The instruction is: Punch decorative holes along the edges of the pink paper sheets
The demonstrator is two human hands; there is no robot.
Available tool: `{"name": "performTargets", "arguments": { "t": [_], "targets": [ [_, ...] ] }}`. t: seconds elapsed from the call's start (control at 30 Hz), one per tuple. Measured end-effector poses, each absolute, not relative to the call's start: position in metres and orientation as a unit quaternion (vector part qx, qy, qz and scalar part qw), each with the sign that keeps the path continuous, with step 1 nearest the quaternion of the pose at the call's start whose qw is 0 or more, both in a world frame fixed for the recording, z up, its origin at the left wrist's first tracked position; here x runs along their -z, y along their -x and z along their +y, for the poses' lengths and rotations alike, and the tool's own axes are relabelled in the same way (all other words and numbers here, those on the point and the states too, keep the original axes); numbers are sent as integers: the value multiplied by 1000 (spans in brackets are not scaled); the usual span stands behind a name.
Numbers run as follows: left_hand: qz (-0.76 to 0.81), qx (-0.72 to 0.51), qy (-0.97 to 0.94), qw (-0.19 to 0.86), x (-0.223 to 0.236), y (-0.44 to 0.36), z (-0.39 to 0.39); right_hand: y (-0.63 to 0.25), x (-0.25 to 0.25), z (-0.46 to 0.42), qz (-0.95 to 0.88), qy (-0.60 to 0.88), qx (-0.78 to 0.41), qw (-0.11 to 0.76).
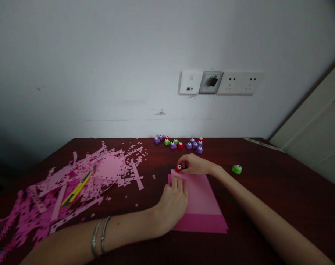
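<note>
At the far edge of the pink sheets (203, 200), the right hand (193, 164) pinched the red punch (178, 168) while the left hand (175, 195) rested on them, its grip unclear to me; punching seemed in hand, the next press likely calling for steady alignment

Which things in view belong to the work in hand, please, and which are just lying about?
In use, it seems:
Red punch, in the right hand
Pink sheets, under the left hand

Apparently just lying about:
Pink scraps, at left
Yellow cutter, on the scraps
Green punch, at right
Other punches, at the back
Strip, back right corner
</note>
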State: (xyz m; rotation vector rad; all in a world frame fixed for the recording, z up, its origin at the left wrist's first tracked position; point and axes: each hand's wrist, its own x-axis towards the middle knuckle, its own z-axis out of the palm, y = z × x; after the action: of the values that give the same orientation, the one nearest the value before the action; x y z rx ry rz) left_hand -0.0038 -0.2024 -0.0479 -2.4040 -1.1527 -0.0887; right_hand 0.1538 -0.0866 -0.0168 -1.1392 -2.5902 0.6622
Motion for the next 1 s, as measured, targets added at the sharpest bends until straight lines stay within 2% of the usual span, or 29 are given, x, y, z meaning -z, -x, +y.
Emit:
{"name": "performTargets", "arguments": {
  "t": [0.33, 0.47, 0.57, 0.63, 0.7, 0.83, 0.9, 1.0],
  "targets": [
    [-427, 14, 885, 185, 42, 3, -205, -154, 15, -87, -877, 396, -240, 126],
    [-417, 15, 901, 119, 22, 10, -193, -156, 13, -87, -877, 390, -244, 139],
    [-442, 65, 893, 54, 5, 23, -166, -158, 11, -86, -872, 391, -253, 150],
    [-479, 109, 871, -23, -1, 34, -140, -159, 9, -86, -869, 397, -255, 151],
    [-486, 129, 850, -160, 0, 45, -116, -159, 8, -87, -867, 403, -252, 148],
    [-466, 91, 772, -423, 13, 57, -90, -157, 6, -89, -873, 397, -240, 154],
    [-459, 83, 743, -479, 18, 59, -89, -157, 6, -89, -876, 389, -238, 157],
    [-461, 92, 720, -511, 21, 58, -93, -157, 6, -88, -879, 383, -234, 160]
  ]
}}
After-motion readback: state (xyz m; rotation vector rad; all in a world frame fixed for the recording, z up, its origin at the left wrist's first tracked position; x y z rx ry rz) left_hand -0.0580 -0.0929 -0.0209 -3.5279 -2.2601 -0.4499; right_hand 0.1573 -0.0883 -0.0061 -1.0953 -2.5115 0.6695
